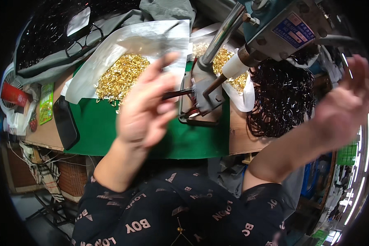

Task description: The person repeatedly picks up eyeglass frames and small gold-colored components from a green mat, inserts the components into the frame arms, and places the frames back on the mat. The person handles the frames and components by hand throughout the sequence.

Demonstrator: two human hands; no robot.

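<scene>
My left hand (145,106) is over the green mat, left of the press, its fingers bent and smeared by motion. They hold a thin dark piece (165,55), blurred, that looks like part of a glasses frame. Another dark stretch (177,94) runs from the fingers to the metal fixture (207,100) under the press rod (214,85). My right hand (344,100) is raised at the far right with blurred fingers stretched upward, below the grey lever (336,39); nothing shows in it. Small gold-coloured metal parts (123,76) lie heaped on white paper (168,30).
The press head (287,30) and its shiny column (223,35) rise at the back right. More gold parts (223,59) lie behind the fixture. Glossy black pieces (281,98) pile up at right. A phone (65,123), black glasses (84,43) and small fan (12,88) are at left.
</scene>
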